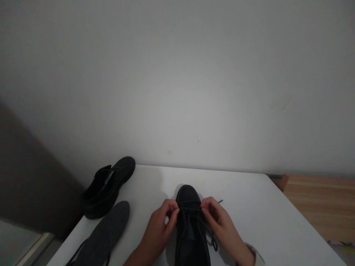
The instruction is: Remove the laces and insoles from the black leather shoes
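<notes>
A black lace-up shoe lies on the white table, its toe pointing away from me. At its left side my left hand pinches the shoelace with thumb and forefinger near the front eyelets. My right hand pinches the lace on the opposite side at about the same height. Between both hands the dark lace runs across the shoe's front. One loose lace end hangs in a loop on the table by my right hand, and another tip sticks out beyond it.
A second black shoe stands at the table's far left edge. Beside it lies a dark grey insole with a dark cord near its lower end. The white table meets a pale wall. A wooden surface is at the right.
</notes>
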The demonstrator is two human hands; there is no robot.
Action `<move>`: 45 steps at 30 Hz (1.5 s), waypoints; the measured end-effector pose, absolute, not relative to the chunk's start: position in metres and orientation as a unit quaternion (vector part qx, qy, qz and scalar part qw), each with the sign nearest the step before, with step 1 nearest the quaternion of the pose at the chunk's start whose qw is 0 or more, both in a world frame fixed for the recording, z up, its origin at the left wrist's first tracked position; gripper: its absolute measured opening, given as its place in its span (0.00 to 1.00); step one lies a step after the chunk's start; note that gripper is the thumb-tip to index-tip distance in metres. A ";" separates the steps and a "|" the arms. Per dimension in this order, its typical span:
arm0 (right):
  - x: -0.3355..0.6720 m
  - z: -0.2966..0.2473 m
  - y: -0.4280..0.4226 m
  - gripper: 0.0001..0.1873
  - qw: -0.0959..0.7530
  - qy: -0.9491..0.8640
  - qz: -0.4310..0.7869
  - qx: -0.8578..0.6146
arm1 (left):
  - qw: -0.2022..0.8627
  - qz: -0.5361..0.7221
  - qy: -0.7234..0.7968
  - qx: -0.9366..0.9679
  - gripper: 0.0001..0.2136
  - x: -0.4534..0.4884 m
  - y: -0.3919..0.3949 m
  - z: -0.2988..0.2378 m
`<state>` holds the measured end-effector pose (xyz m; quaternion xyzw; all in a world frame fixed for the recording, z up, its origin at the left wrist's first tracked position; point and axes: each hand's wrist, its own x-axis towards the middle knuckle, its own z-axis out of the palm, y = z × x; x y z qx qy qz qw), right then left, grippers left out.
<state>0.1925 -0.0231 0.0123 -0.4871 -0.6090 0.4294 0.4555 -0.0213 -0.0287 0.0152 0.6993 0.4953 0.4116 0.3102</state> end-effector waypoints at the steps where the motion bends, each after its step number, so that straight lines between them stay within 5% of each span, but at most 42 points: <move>1: 0.193 0.011 -0.023 0.17 0.457 -0.608 0.432 -0.486 | 0.306 0.418 0.494 0.698 0.08 -0.022 -0.029 0.016; 45: 0.191 0.008 -0.024 0.14 0.449 -0.619 0.425 -0.485 | 0.300 0.410 0.488 0.709 0.10 -0.028 -0.024 0.017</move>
